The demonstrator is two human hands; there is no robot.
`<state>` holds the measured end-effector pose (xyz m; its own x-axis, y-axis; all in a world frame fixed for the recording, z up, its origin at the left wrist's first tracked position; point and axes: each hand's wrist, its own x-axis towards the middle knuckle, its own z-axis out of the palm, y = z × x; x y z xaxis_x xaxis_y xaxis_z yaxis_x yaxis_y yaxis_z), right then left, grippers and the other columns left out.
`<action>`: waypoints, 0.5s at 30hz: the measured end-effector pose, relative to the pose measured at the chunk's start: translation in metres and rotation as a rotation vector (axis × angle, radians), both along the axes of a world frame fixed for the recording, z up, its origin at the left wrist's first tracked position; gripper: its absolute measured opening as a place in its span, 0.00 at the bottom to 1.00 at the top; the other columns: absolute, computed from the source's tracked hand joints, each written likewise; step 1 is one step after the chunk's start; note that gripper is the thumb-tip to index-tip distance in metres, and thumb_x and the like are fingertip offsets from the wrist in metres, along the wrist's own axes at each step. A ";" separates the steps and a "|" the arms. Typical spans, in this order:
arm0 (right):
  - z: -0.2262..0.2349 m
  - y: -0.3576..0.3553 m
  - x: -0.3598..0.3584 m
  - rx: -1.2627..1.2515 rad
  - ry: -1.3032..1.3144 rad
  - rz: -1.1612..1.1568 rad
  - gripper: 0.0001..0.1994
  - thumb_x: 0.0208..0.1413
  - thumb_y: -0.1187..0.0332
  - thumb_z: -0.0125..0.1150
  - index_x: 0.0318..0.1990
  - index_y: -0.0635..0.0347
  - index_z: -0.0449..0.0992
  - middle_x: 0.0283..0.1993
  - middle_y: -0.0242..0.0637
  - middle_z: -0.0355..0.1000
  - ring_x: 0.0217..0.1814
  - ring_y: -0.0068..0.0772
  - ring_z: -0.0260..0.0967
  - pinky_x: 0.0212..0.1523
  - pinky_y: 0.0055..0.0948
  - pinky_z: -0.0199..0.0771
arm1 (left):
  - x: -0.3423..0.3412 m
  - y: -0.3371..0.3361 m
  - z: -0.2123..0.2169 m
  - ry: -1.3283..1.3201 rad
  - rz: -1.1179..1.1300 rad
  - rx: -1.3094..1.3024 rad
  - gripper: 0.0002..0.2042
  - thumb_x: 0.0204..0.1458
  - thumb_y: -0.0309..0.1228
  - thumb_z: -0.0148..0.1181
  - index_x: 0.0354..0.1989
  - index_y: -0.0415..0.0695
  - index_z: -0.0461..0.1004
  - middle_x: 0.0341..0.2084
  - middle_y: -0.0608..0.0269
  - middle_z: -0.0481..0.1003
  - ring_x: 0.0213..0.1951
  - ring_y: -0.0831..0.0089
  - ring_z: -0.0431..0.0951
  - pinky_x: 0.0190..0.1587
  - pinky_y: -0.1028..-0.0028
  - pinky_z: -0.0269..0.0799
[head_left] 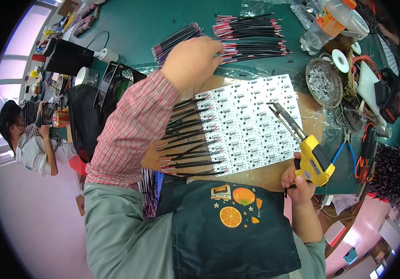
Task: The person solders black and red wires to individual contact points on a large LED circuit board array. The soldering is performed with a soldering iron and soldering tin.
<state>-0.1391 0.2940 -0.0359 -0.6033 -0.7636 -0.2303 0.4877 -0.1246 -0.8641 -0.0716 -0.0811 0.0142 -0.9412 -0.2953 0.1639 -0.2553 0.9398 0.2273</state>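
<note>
Yellow soldering gun [316, 162] gripped in the right hand [298, 185], its tip over the white circuit-board panel [256, 123] at centre bench. Black wires [200, 162] along the panel's left edge. Left hand [193, 60] beside the wire stack [249, 31] (from my remote seat, I can't tell whether its fingers hold any).

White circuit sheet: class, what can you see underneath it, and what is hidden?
Past the right and lower edges of the white circuit sheet, a brown board shows. Anything directly beneath the sheet is covered and cannot be seen.
</note>
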 end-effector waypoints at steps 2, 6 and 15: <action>-0.002 0.001 0.000 -0.006 -0.014 -0.006 0.33 0.48 0.60 0.64 0.57 0.68 0.59 0.20 0.31 0.58 0.17 0.23 0.55 0.18 0.24 0.60 | -0.027 -0.013 -0.005 0.058 -0.005 -0.035 0.11 0.51 0.35 0.56 0.38 0.42 0.76 0.33 0.52 0.75 0.38 0.55 0.75 0.42 0.61 0.71; -0.001 0.001 0.000 -0.024 -0.024 0.006 0.33 0.48 0.60 0.64 0.58 0.67 0.58 0.21 0.31 0.58 0.18 0.24 0.56 0.19 0.24 0.60 | -0.055 -0.052 0.003 -0.079 0.235 -0.173 0.12 0.48 0.31 0.52 0.39 0.44 0.77 0.35 0.51 0.77 0.42 0.52 0.76 0.45 0.58 0.72; -0.001 0.003 -0.002 -0.024 -0.076 0.011 0.33 0.48 0.60 0.65 0.58 0.66 0.59 0.22 0.30 0.58 0.18 0.24 0.57 0.20 0.25 0.61 | -0.024 -0.083 0.007 -0.487 0.367 -0.166 0.15 0.43 0.32 0.63 0.41 0.42 0.76 0.37 0.51 0.77 0.43 0.55 0.76 0.46 0.62 0.72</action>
